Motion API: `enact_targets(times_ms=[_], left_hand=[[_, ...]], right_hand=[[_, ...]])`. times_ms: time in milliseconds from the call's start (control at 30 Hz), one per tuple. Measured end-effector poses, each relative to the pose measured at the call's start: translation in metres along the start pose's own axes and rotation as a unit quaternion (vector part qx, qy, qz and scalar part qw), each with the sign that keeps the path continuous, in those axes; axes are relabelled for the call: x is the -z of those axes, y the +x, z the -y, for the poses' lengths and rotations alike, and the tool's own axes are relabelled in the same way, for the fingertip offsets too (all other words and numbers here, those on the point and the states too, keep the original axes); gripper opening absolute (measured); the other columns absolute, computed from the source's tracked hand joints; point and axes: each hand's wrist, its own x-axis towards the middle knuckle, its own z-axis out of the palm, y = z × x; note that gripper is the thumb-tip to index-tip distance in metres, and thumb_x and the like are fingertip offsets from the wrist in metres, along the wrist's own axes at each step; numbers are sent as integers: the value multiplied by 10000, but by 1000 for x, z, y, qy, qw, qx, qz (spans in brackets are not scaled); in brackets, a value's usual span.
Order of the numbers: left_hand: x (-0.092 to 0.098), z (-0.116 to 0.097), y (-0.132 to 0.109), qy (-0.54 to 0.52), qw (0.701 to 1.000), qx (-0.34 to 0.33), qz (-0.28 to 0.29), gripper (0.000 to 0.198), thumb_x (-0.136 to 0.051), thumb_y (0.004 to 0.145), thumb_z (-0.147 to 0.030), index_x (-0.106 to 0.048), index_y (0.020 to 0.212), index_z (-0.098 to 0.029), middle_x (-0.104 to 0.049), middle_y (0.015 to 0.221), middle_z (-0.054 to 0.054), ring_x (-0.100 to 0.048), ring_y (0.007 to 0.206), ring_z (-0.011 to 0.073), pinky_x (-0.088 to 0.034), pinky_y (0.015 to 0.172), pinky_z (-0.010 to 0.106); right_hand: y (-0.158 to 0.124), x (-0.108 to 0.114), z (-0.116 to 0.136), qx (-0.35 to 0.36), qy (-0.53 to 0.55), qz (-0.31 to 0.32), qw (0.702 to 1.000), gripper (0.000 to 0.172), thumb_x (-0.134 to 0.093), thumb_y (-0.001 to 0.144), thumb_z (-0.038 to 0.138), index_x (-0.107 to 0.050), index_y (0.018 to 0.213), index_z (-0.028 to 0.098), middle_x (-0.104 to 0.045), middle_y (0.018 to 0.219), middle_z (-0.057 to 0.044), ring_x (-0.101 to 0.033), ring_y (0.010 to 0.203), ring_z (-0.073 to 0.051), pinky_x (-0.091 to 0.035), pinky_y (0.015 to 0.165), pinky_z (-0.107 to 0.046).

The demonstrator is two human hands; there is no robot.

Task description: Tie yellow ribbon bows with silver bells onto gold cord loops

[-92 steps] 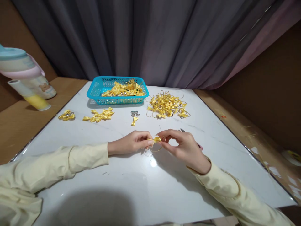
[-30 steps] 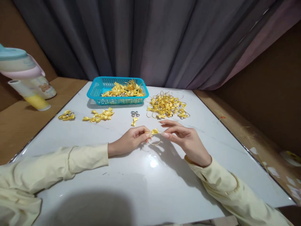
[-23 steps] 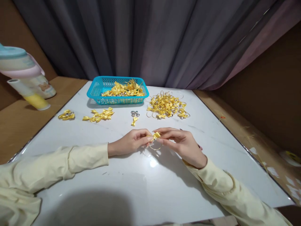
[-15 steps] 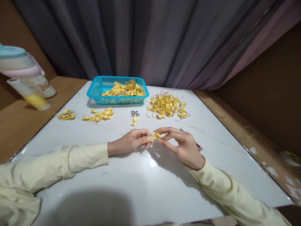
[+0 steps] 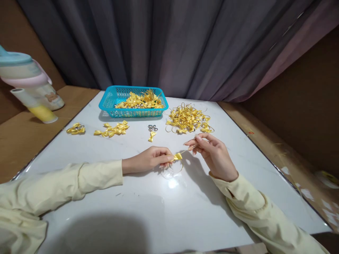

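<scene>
My left hand [image 5: 149, 161] rests on the white table [image 5: 148, 201] and pinches a small yellow ribbon bow [image 5: 177, 156] with a thin gold cord loop [image 5: 175, 168] hanging under it. My right hand [image 5: 212, 152] is raised a little to the right of the bow, its fingertips pinched on a thin gold cord end [image 5: 188, 149] that runs up from the bow. Both sleeves are pale yellow.
A blue basket [image 5: 133, 101] of yellow bows stands at the back. Right of it lies a pile of bows with cord loops [image 5: 188, 118]. Loose bows [image 5: 112, 129], a bow at the far left [image 5: 75, 129], small silver bells [image 5: 152, 127] and a pastel bottle [image 5: 29, 90] lie left.
My right hand let go of the bow and drew up and to the right, pulling the thin cord out taut. My left hand kept its pinch on the bow.
</scene>
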Motion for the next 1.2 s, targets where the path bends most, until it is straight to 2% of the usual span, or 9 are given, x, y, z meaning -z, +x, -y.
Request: enact_targets(times_ms=[67, 200, 267, 333, 400, 533, 667, 1067, 1200], left_hand=[[0, 0, 0, 8, 1000, 3, 5, 208, -476, 847, -302, -530, 731, -138, -484, 628, -18, -424, 572, 95, -330, 553, 236], [1, 0, 0, 9, 1000, 3, 15, 206, -472, 850, -290, -522, 723, -136, -478, 626, -19, -418, 574, 92, -332, 564, 234], [1, -1, 0, 9, 1000, 7, 21, 206, -471, 850, -285, -516, 715, -136, -469, 611, -23, -412, 569, 91, -329, 566, 234], [0, -1, -1, 13, 1000, 14, 24, 208, -468, 849, -284, -511, 707, -139, -459, 597, -27, -405, 560, 91, -325, 562, 235], [0, -2, -1, 19, 999, 19, 25, 207, -467, 847, -286, -508, 704, -142, -455, 595, -28, -402, 556, 93, -321, 557, 236], [0, -4, -1, 18, 999, 12, 31, 207, -475, 838, -294, -505, 698, -146, -462, 605, -29, -412, 568, 93, -329, 568, 233], [0, -4, -1, 26, 999, 14, 32, 232, -485, 832, -327, -512, 690, -147, -456, 589, -33, -409, 560, 92, -332, 563, 230], [0, -1, -2, 52, 998, -8, 43, 209, -473, 850, -306, -528, 730, -144, -497, 636, -20, -454, 596, 95, -373, 583, 225], [-1, 1, -3, 69, 997, -20, 40, 198, -468, 854, -297, -536, 750, -143, -511, 654, -14, -472, 612, 97, -392, 589, 225]], right_hand=[[4, 2, -2, -42, 48, -15, 998, 175, -640, 749, 271, -525, 845, 181, -697, 797, -49, -584, 625, -105, -439, 567, -220], [8, 4, -5, -69, 82, 3, 994, 376, -609, 745, 223, -466, 1092, 254, -674, 725, 12, -526, 526, -84, -407, 508, -204], [6, 4, -5, -59, 67, 25, 996, 308, -584, 753, 228, -512, 1052, 252, -655, 726, 15, -498, 493, -80, -382, 461, -203], [2, 3, -3, -54, 22, 58, 997, 164, -557, 766, 246, -599, 916, 196, -639, 714, -9, -514, 503, -92, -404, 469, -225], [-4, 0, 1, -48, -63, 95, 992, 161, -558, 772, 270, -651, 835, 155, -645, 711, -38, -570, 575, -126, -465, 557, -264], [-16, -8, 11, -20, -241, 157, 957, 222, -645, 722, 303, -699, 888, 167, -692, 873, -64, -637, 779, -193, -517, 722, -306], [-20, -12, 9, 23, -276, 213, 937, 207, -636, 729, 261, -712, 908, 189, -700, 895, -46, -651, 749, -175, -547, 740, -293], [-19, -11, 4, -32, -271, 169, 947, 160, -645, 715, 280, -705, 792, 153, -706, 732, -52, -642, 652, -164, -526, 622, -267], [-18, -12, 5, -40, -267, 185, 945, 173, -627, 733, 289, -700, 797, 146, -695, 697, -48, -629, 620, -147, -519, 613, -261]])
